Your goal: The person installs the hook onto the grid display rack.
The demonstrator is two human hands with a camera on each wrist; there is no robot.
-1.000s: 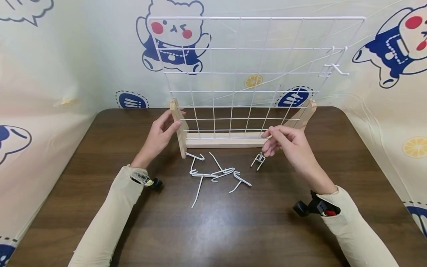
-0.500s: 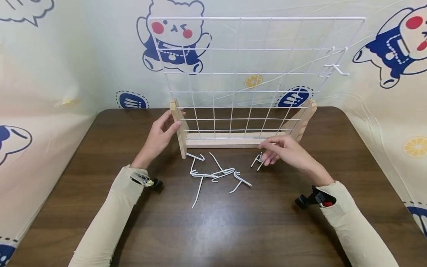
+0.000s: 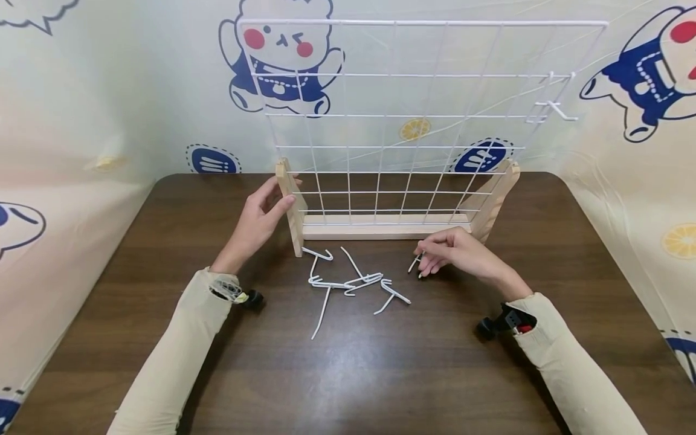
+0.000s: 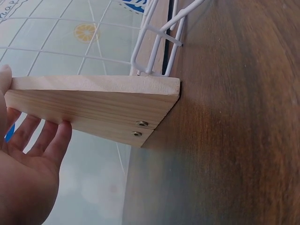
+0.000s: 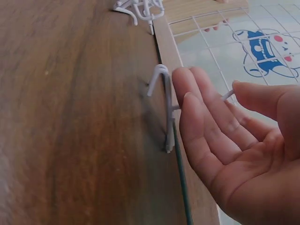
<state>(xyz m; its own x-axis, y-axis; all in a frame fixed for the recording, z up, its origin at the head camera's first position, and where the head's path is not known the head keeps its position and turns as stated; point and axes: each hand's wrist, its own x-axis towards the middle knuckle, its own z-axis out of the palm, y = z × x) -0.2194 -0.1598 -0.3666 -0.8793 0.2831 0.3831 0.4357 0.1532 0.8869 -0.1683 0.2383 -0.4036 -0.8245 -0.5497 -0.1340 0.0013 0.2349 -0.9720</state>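
Head view high, forward-down, wrist views close, wire grid [image 3: 383, 147] in all

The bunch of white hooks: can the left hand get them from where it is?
Probably yes, but it would have to let go first: the left hand grips the wooden side panel. The bunch of white hooks lies just past its front end, uncovered.

Cream long sleeves [image 3: 182, 347], black wrist cameras [image 3: 486, 328]
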